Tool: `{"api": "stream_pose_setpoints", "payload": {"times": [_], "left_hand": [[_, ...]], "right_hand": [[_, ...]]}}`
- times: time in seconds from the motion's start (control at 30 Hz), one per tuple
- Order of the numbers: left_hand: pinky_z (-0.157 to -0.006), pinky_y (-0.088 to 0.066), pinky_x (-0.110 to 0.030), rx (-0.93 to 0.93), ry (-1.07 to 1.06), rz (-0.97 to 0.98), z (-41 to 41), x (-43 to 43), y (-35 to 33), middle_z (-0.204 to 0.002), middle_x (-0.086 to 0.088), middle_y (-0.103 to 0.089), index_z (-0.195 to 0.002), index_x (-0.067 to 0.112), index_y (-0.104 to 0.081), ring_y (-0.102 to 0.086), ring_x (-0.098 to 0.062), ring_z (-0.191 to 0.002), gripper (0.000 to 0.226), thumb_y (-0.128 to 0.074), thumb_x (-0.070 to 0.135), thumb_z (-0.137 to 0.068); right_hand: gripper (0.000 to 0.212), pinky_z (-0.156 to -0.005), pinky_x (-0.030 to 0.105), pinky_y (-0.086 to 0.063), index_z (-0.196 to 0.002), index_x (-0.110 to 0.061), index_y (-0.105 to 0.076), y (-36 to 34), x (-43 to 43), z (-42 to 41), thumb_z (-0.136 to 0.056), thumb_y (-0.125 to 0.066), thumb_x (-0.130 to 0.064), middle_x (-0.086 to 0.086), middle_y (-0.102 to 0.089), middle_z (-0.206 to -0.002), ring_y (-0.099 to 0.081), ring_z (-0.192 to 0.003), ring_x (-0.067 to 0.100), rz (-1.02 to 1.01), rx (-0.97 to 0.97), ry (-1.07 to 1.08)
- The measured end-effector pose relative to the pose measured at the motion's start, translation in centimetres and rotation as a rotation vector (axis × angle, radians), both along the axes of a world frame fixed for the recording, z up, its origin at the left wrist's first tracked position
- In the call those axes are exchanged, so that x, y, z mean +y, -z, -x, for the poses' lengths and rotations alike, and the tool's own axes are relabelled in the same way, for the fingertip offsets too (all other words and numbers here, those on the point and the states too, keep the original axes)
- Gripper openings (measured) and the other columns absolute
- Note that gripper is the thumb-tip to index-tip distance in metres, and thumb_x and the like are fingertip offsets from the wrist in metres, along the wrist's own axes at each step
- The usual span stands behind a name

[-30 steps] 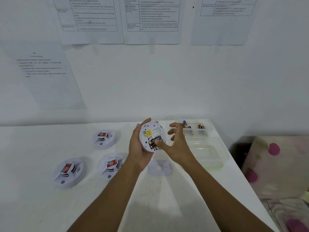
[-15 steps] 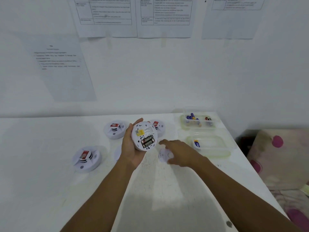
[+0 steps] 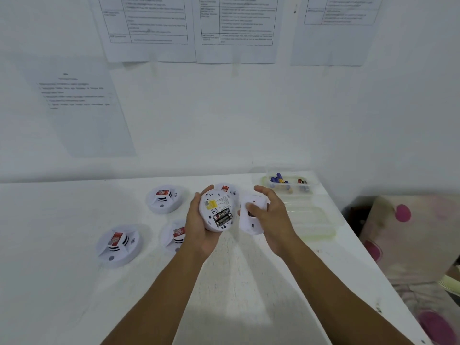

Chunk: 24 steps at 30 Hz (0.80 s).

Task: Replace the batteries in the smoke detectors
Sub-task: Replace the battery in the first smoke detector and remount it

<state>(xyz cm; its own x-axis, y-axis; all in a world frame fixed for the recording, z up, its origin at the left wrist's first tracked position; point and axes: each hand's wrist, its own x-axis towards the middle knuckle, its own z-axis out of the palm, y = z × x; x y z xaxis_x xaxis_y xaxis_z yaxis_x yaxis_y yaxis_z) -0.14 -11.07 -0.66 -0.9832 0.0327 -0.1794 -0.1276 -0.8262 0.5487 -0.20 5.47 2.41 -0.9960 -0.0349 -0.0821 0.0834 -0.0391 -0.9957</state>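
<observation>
Left hand [image 3: 202,226] cupped around a white round smoke detector [image 3: 217,210], held above the tabletop [image 3: 249,295] with its back turned up toward the camera; thumb along the left rim, fingers hidden behind. On that back, a yellow label [image 3: 210,204], a block of small print, and an open compartment with two black batteries [image 3: 223,217] lying side by side. Right hand [image 3: 272,215] just to the right, closed on a white round cover plate [image 3: 251,215], thumb pressed on its face, fingers curled over its top edge; plate close beside the held detector, contact between the two unclear.

Behind the left hand's fingertips, partly hidden, a second detector [image 3: 227,190] resting on the tabletop with a red sticker. Further left of the left hand, a third detector [image 3: 164,199], face up, red sticker on top. Just left of the left wrist, a fourth [image 3: 175,236], half covered by the hand. Well left of that, a fifth [image 3: 118,245], also face up.

Beyond the right hand, a clear plastic box [image 3: 291,184] holding blue and dark batteries. Right of the right hand, a clear shallow tray [image 3: 313,220], contents not discernible.

Behind everything, printed sheets [image 3: 149,26] taped on a white wall.
</observation>
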Motion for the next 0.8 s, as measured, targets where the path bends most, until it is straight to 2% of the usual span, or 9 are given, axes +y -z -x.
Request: {"api": "stream_pose_setpoints", "payload": {"times": [0.13, 0.23, 0.3, 0.37, 0.43, 0.53, 0.63, 0.73, 0.8], "left_hand": [[-0.105, -0.041, -0.050, 0.028, 0.073, 0.014, -0.5, 1.8, -0.6, -0.138, -0.014, -0.057, -0.129, 0.020, -0.057, -0.057, -0.032, -0.123, 0.044, -0.045, 0.045, -0.095], [-0.095, -0.049, -0.046, 0.018, 0.119, 0.011, -1.0, 3.0, -1.6, -0.136, -0.013, -0.059, -0.136, 0.021, -0.054, -0.058, -0.032, -0.120, 0.050, -0.048, 0.045, -0.093], [-0.090, -0.051, -0.043, -0.002, 0.120, 0.001, -1.1, 3.2, -1.8, -0.134, -0.011, -0.060, -0.135, 0.023, -0.056, -0.059, -0.030, -0.118, 0.048, -0.046, 0.047, -0.094], [-0.090, -0.051, -0.042, -0.016, 0.102, 0.000, -1.1, 3.1, -1.7, -0.131, -0.012, -0.061, -0.133, 0.024, -0.058, -0.060, -0.029, -0.114, 0.048, -0.044, 0.050, -0.096], [-0.093, -0.049, -0.042, -0.020, 0.101, 0.008, -1.1, 2.9, -1.6, -0.130, -0.011, -0.061, -0.135, 0.023, -0.056, -0.059, -0.028, -0.114, 0.049, -0.042, 0.050, -0.096], [-0.102, -0.042, -0.041, -0.020, 0.092, 0.012, -1.2, 2.8, -1.7, -0.133, -0.011, -0.058, -0.140, 0.020, -0.050, -0.056, -0.028, -0.119, 0.052, -0.041, 0.047, -0.097], [-0.110, -0.035, -0.043, -0.028, 0.077, 0.033, -1.1, 2.6, -1.5, -0.143, -0.013, -0.052, -0.142, 0.019, -0.048, -0.053, -0.029, -0.124, 0.055, -0.044, 0.048, -0.096], [-0.113, -0.033, -0.043, -0.019, 0.077, 0.045, -1.3, 2.7, -1.6, -0.133, -0.012, -0.061, -0.127, 0.020, -0.064, -0.058, -0.028, -0.118, 0.048, -0.046, 0.048, -0.094], [-0.114, -0.032, -0.046, -0.010, 0.061, 0.070, -1.4, 2.7, -1.6, -0.131, -0.012, -0.061, -0.130, 0.020, -0.061, -0.058, -0.030, -0.118, 0.053, -0.051, 0.049, -0.087]], "right_hand": [[0.052, -0.071, 0.024, -0.056, -0.123, -0.036, -0.050, -1.8, -0.8, -0.1, -0.081, -0.073, -0.015, -0.006, -0.065, -0.106, -0.064, -0.093, 0.010, -0.230, 0.241, -0.077], [0.055, -0.074, 0.026, -0.055, -0.122, -0.033, -0.045, -2.2, -1.9, -0.2, -0.078, -0.077, -0.023, -0.009, -0.062, -0.097, -0.061, -0.088, 0.005, -0.386, 0.366, -0.091], [0.061, -0.082, 0.027, -0.050, -0.125, -0.031, -0.040, -1.7, -2.5, -0.3, -0.076, -0.077, -0.035, -0.009, -0.053, -0.105, -0.053, -0.098, 0.008, -0.531, 0.436, -0.019], [0.065, -0.088, 0.029, -0.043, -0.121, -0.024, -0.041, -1.1, -2.7, -0.2, -0.071, -0.077, -0.046, -0.011, -0.042, -0.109, -0.041, -0.103, 0.010, -0.672, 0.527, 0.096], [0.059, -0.088, 0.031, -0.041, -0.110, -0.021, -0.047, -0.9, -2.5, -0.1, -0.070, -0.072, -0.056, -0.009, -0.041, -0.107, -0.039, -0.101, 0.012, -0.769, 0.619, 0.141], [0.043, -0.085, 0.029, -0.047, -0.098, -0.021, -0.057, -0.7, -2.4, -0.5, -0.074, -0.066, -0.056, -0.007, -0.050, -0.108, -0.050, -0.101, 0.012, -0.779, 0.684, 0.066], [0.036, -0.086, 0.023, -0.048, -0.101, -0.020, -0.063, -0.3, -2.4, -1.1, -0.077, -0.070, -0.047, -0.007, -0.057, -0.112, -0.056, -0.104, 0.011, -0.801, 0.707, 0.065], [0.037, -0.091, 0.017, -0.043, -0.107, -0.022, -0.068, -0.2, -2.4, -1.3, -0.080, -0.068, -0.047, -0.007, -0.061, -0.119, -0.057, -0.109, 0.011, -0.812, 0.686, 0.065], [0.038, -0.094, 0.013, -0.037, -0.111, -0.022, -0.069, -0.3, -2.4, -1.4, -0.081, -0.070, -0.046, -0.007, -0.062, -0.124, -0.056, -0.113, 0.010, -0.824, 0.665, 0.049]]}}
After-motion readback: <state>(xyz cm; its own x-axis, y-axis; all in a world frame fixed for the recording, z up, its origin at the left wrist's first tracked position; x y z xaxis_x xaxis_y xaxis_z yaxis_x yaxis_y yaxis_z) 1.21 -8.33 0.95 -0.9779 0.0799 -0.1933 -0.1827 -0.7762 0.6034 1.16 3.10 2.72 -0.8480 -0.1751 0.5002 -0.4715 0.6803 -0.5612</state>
